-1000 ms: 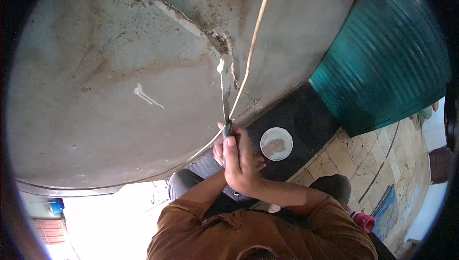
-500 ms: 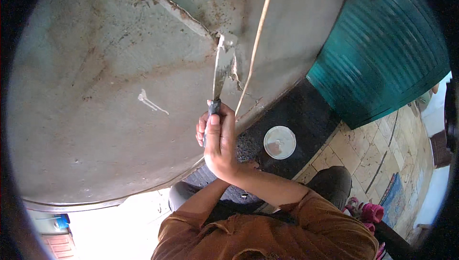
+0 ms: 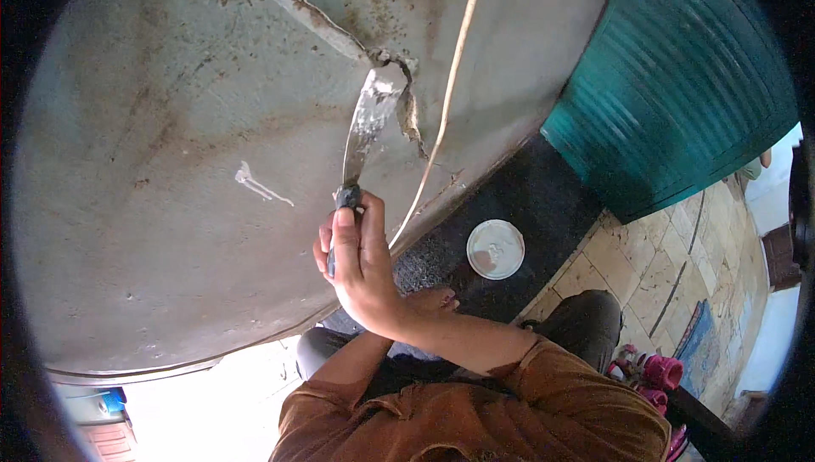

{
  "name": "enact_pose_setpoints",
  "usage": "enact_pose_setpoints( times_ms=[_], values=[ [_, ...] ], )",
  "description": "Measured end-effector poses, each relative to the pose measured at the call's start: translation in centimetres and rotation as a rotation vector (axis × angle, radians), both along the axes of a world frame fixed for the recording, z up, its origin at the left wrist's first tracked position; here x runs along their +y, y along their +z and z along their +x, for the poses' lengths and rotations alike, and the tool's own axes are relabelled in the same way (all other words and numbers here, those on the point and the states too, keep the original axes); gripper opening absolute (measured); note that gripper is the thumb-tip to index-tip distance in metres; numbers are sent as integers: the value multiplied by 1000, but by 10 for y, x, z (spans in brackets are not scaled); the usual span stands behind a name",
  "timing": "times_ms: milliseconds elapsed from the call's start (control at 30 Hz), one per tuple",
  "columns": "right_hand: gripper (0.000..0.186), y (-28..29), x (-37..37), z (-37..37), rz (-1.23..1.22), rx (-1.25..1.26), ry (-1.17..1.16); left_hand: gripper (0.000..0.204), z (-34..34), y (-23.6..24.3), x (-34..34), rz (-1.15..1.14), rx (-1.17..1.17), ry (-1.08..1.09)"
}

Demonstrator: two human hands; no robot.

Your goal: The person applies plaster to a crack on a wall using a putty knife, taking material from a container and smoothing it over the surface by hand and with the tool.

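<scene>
My right hand (image 3: 361,262) is closed around the dark handle of a putty knife (image 3: 367,122), which points up along the grey wall (image 3: 170,250). White paste smears its blade, and the tip lies at the lower end of a long crack (image 3: 318,25). Just right of the blade is a broken, open gap (image 3: 411,114) in the plaster. My left hand (image 3: 437,299) is crossed beneath my right forearm and mostly hidden; only some of its fingers show, and their grip is unclear.
A round white lid or tub with paste (image 3: 496,250) rests on a black mat (image 3: 543,199). A thin pale stick or cable (image 3: 454,71) runs down the wall. A green corrugated panel (image 3: 679,80) stands at right. A white paste streak (image 3: 263,186) marks the wall.
My right hand and the putty knife have moved left and slightly down. The blade has swung off the broken gap, uncovering more of it. My left fingers show a little more.
</scene>
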State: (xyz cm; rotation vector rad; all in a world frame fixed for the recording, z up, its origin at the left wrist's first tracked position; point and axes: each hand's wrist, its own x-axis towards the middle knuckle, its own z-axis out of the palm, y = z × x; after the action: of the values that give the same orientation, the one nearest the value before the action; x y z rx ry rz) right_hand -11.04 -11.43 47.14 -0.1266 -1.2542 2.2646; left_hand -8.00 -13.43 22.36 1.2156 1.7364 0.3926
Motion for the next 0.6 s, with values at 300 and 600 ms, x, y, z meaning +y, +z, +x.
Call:
enact_pose_setpoints(
  times_ms=[300, 600],
  values=[
    [26, -14, -5, 16, -2, 80, 21, 41, 2, -9, -2, 163, 0, 94],
    [28, -2, 18, 22, 39, 84, -77, 39, 5, 14, 16, -84, -30, 11]
  ],
)
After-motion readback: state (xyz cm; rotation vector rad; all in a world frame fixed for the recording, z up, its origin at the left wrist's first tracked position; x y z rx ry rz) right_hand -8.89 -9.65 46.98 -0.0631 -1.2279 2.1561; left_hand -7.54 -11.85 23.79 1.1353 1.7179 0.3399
